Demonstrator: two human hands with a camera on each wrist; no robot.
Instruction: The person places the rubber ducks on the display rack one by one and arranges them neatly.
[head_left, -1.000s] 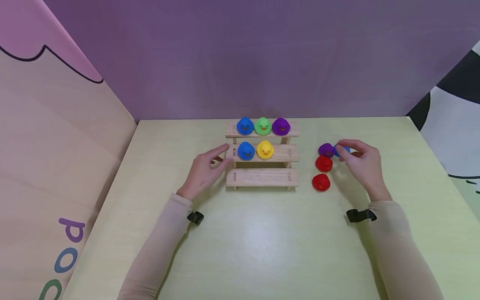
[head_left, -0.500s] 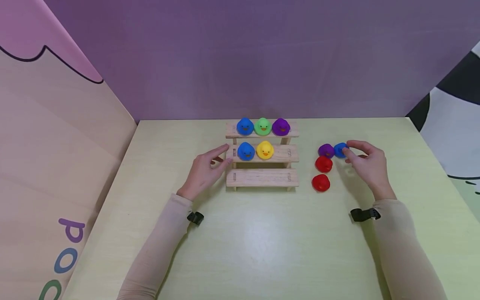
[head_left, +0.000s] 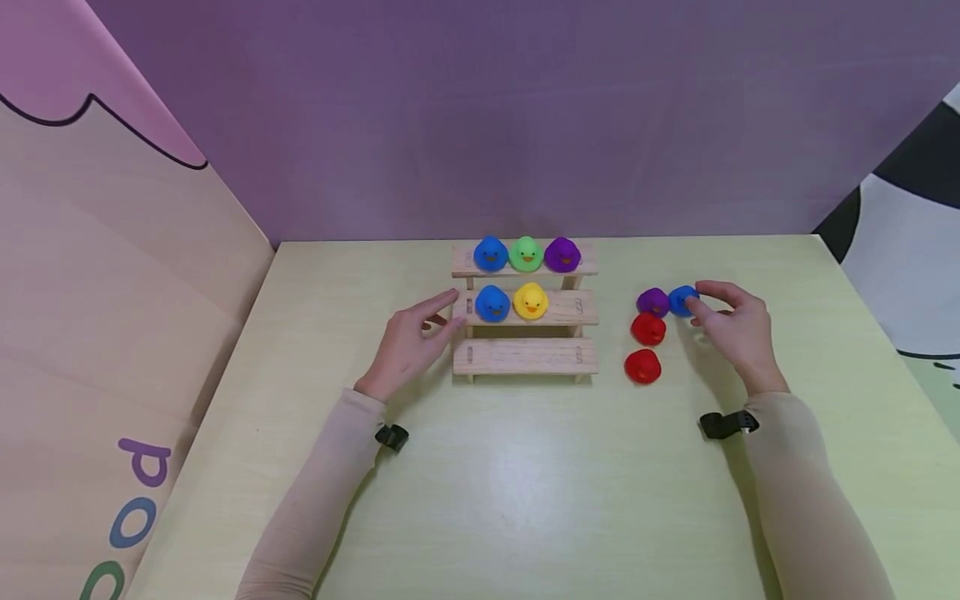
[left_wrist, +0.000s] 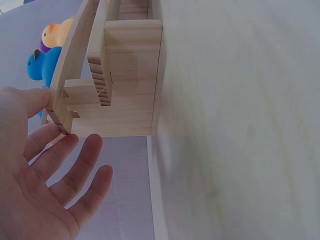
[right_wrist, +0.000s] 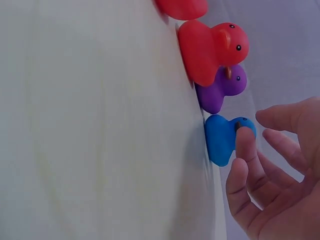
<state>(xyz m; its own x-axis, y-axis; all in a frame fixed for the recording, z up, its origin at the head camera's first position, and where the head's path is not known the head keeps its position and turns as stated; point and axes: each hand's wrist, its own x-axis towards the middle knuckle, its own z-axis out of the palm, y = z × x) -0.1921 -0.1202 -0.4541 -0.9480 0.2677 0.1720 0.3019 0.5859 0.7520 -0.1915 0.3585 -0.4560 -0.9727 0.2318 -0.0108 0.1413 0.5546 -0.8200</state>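
Note:
In the head view, a three-step wooden stand (head_left: 525, 357) stands at the middle of the table. Its top step bears blue, green and purple (head_left: 562, 255) toy ducks; a blue duck (head_left: 492, 303) and a yellow duck (head_left: 531, 301) sit on the middle step. My left hand (head_left: 408, 343) pinches the left end of that middle step between thumb and fingers. My right hand (head_left: 735, 329) is at another blue duck (right_wrist: 218, 140) on the table, fingers spread about its head. One fingertip overlaps the head in the right wrist view; a small gap shows beside another.
Left of that blue duck is a purple duck (head_left: 652, 302), with two red ducks (head_left: 648, 329) in front of it. A purple wall (head_left: 525, 117) rises behind the table (head_left: 480, 483), and a printed panel (head_left: 90, 292) stands along the left.
My right hand has shifted slightly right from over the blue duck, uncovering more of it. The duck stays in about the same place. My left hand keeps its hold on the stand.

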